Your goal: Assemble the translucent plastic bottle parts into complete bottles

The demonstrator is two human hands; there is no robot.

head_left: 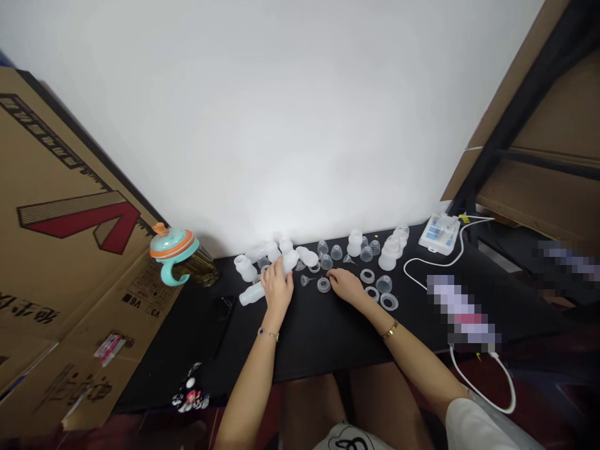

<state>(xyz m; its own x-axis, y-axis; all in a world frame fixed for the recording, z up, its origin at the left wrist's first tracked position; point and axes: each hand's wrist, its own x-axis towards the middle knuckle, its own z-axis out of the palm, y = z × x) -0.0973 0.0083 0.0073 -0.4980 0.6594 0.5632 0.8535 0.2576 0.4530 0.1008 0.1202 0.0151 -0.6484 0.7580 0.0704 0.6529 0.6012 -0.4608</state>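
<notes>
My left hand (277, 286) lies over a white plastic baby bottle (252, 294) on its side, fingers curved across it. Another white bottle (291, 260) shows just beyond the fingers. My right hand (347, 286) rests low over the black table, its fingers bent together and pointing left. Whatever lies within those fingers is hidden. Close to its fingertips is a translucent collar ring (323, 285), and left of that a small clear nipple (306, 280). Clear domed caps (336, 252) and more rings (389, 302) lie around the right hand.
Several white bottles (245, 268) line the wall, with others (390, 253) at the right. A teal-lidded jug (174, 245) stands at the left beside a cardboard box (70, 250). A clear plastic case (439, 233) and a white cable (422, 260) lie on the right of the table (300, 337).
</notes>
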